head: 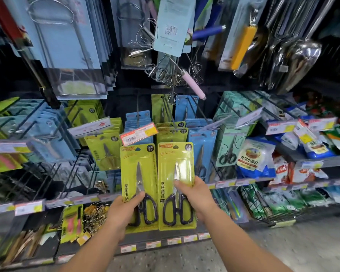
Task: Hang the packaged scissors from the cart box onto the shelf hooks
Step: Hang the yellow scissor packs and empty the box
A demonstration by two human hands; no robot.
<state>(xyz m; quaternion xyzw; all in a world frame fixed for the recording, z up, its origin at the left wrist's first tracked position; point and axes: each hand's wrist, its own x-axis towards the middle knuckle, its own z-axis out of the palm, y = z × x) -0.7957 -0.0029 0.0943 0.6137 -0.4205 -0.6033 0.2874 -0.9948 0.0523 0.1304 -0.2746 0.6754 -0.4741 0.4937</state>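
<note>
I hold two yellow-green scissors packs upright, side by side, in front of the shelf. My left hand (126, 207) grips the left pack (138, 173) at its lower left edge, thumb across the front. My right hand (196, 195) grips the right pack (175, 169) at its right edge, thumb on the blister. Each pack shows black-handled scissors and has a hang hole at the top. Just behind them, shelf hooks (171, 122) carry more green scissors packs (172, 134) and blue ones (201, 142). The cart box is out of view.
An orange price tag (138, 133) sticks out just above the left pack. Whisks and a pink handle (192, 84) hang overhead, ladles at upper right. Food bags (255, 158) fill the shelves to the right. Price rails edge the shelves; grey floor lies below.
</note>
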